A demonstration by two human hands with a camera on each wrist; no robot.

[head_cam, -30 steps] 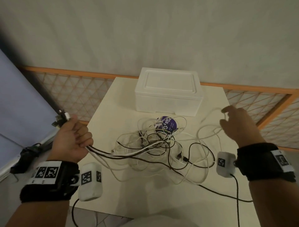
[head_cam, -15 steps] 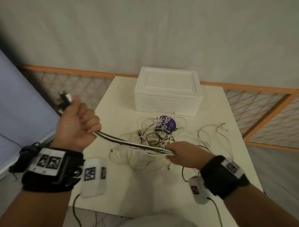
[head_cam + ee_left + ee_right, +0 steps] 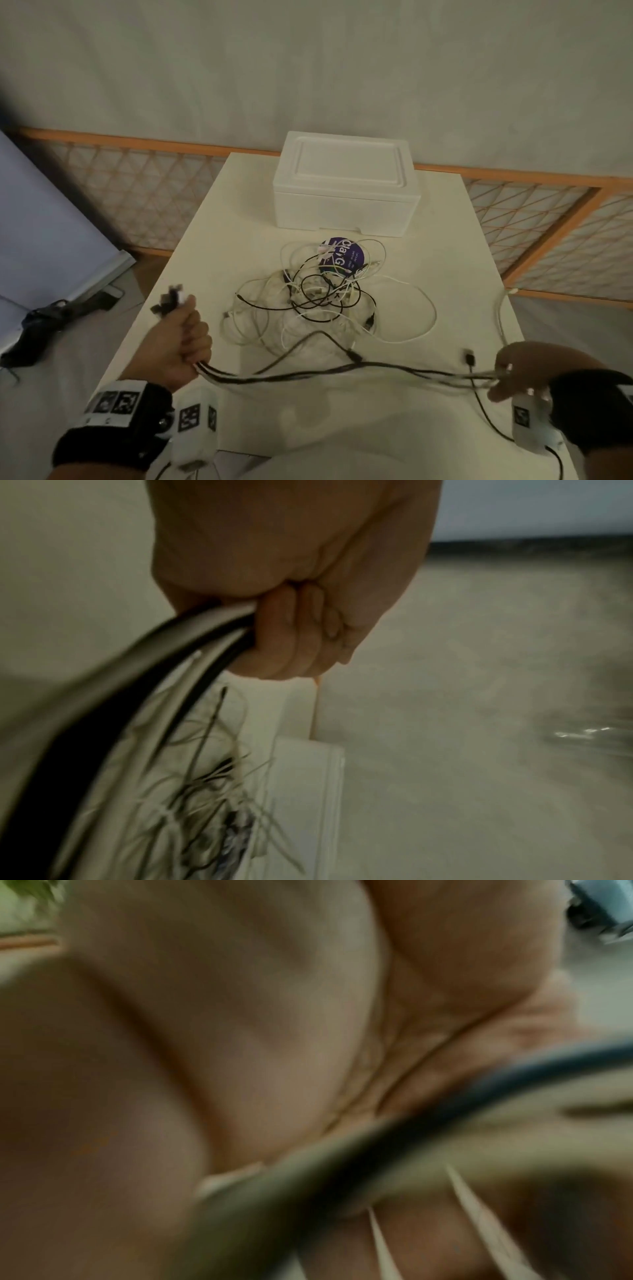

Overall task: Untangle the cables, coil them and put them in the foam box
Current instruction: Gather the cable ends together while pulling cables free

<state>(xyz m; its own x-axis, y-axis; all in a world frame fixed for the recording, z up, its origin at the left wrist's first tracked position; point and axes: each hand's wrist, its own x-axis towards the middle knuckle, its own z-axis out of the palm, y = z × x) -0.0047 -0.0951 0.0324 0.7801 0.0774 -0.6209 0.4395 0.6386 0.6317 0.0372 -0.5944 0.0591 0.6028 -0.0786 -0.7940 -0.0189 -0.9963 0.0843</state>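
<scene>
A tangle of black and white cables (image 3: 322, 298) lies in the middle of the white table (image 3: 455, 240), partly over a purple round label (image 3: 342, 258). My left hand (image 3: 181, 342) grips a bundle of cables (image 3: 342, 371) in a fist at the table's left front, plugs sticking out above the thumb; the left wrist view shows the fingers (image 3: 301, 631) curled round the cables (image 3: 192, 642). My right hand (image 3: 513, 371) holds the same bundle at the right front, stretched between the two hands. The closed white foam box (image 3: 346, 181) stands at the back of the table.
A low orange-framed lattice fence (image 3: 137, 192) runs behind and to the right of the table. A blue-grey board (image 3: 41, 222) leans at the left with dark gear (image 3: 44, 318) on the floor beside it. A loose white cable (image 3: 500, 315) trails near the table's right edge.
My right hand slid along the bundle from the middle of the table to the right front, pulling the cables out straight. My left hand dropped lower and nearer to me.
</scene>
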